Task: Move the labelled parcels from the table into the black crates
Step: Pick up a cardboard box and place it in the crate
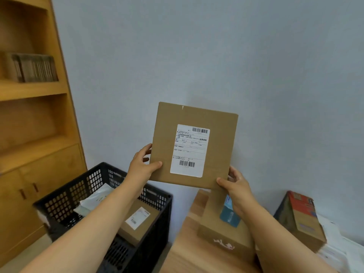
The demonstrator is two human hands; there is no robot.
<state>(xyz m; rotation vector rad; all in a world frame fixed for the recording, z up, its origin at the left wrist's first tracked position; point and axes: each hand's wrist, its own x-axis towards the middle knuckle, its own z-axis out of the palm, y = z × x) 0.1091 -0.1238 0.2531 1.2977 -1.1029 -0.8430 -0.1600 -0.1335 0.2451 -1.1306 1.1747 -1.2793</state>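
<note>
At the frame's centre, the left hand and the right hand pinched the flat brown cardboard parcel by its lower corners, probably to read its white label, above the black perforated plastic crate at lower left.

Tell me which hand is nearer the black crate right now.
Left. The left hand grips the lower-left edge of the held parcel just above the black crate. The right hand grips the parcel's lower-right corner, over the table, farther away.
</note>
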